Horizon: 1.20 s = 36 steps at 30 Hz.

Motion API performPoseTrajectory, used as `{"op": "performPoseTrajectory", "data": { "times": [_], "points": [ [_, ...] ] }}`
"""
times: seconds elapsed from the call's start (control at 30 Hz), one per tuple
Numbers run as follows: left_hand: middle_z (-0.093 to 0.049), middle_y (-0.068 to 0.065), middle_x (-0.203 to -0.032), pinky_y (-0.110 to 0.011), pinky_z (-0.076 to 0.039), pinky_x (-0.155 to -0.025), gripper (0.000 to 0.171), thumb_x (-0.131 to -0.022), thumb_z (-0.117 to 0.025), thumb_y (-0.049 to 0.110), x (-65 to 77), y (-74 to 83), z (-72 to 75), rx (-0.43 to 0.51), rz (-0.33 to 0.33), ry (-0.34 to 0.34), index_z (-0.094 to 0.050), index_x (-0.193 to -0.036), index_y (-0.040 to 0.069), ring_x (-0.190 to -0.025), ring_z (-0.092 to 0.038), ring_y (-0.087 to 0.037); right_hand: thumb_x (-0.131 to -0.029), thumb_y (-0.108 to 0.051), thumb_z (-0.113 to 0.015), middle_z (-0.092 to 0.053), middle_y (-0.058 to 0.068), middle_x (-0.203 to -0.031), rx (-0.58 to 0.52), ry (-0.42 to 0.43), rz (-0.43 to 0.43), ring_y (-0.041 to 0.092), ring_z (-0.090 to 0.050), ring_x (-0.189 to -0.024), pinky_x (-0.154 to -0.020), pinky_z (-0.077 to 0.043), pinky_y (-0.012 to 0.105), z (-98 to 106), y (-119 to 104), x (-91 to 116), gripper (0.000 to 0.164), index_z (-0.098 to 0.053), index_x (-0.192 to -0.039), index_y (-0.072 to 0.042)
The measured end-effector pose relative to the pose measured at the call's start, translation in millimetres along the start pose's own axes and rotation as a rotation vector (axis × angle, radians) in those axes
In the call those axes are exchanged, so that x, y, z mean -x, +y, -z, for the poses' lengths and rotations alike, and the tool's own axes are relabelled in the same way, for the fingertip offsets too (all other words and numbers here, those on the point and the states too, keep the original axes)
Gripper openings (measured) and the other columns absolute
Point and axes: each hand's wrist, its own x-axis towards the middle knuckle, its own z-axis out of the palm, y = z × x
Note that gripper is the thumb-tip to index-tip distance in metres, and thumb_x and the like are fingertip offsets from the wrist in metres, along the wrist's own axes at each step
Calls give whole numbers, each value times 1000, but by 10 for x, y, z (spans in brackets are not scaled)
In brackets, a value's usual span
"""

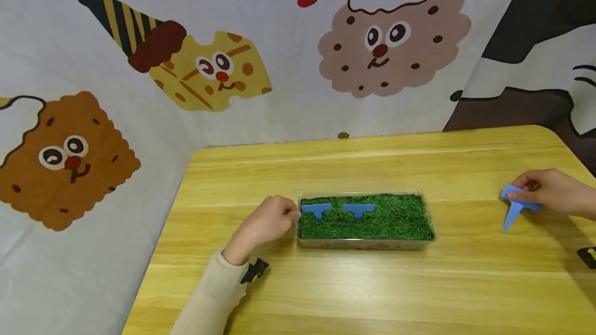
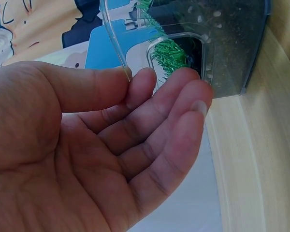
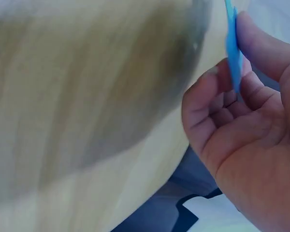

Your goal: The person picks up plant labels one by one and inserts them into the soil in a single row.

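A clear plastic box [image 1: 368, 244] filled with green artificial grass [image 1: 391, 218] sits on the table. Two blue T-shaped plant labels, a left one [image 1: 318, 209] and a right one [image 1: 358, 209], stand in the grass toward its left half. My left hand [image 1: 272, 218] pinches the rim at the box's left end between thumb and index finger, as the left wrist view shows up close. Off to the right, my right hand [image 1: 554, 190] pinches another blue T-shaped plant label [image 1: 514, 210], its pointed stem downward. In the right wrist view this label [image 3: 234, 58] appears edge-on between thumb and fingers.
The wooden table [image 1: 363, 288] has a rounded far right corner. Behind it hangs a pale cloth [image 1: 298, 87] printed with cartoon biscuits and cheese. A black strap [image 1: 254, 271] shows at the left sleeve, and a black piece [image 1: 587, 256] at the right edge.
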Motion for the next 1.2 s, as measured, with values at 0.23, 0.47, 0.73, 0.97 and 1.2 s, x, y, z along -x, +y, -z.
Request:
{"op": "performPoseTrajectory", "data": {
  "times": [0.23,0.47,0.73,0.97,1.2],
  "points": [
    [-32,3,-52,-27,-31,-49,40,-97,-55,18,-8,-7,-6,-2,2,5,-39,-60,14,-45,-27,-11,-94,-33,-60,-56,5,-77,-18,117,-11,9,-44,-59,-49,-38,26,101,-113,49,40,-55,-98,6],
    [-32,3,-52,-27,-32,-49,39,-97,-55,18,-5,-7,-4,5,7,0,-42,-61,14,-45,-28,-11,-94,-36,-58,-54,7,-70,-32,302,-44,14,-43,-53,-45,-35,28,163,-311,126,43,-53,-99,6],
    [-30,3,-52,-27,-31,-49,40,-97,-55,18,-10,-11,-8,11,-3,-1,-39,-60,14,-46,-26,-12,-98,-18,-53,-60,17,-76,-94,439,-21,3,-49,-53,-45,-39,24,209,-519,173,31,-51,-108,11],
    [-30,3,-52,-27,-31,-49,40,-97,-55,17,-16,-11,-10,14,1,-5,-40,-60,14,-46,-26,-12,-98,-7,-49,-53,25,-90,-103,585,39,-15,-36,-60,-46,-34,15,221,-738,266,26,-50,-114,14],
    [-32,2,-53,-27,-31,-49,38,-97,-55,17,-12,0,-4,15,7,-6,-42,-61,14,-46,-28,-12,-95,-5,-54,-42,-33,-75,-227,684,89,-16,-41,-61,-51,-35,7,254,-937,349,19,-55,-105,12]
  ]
}}
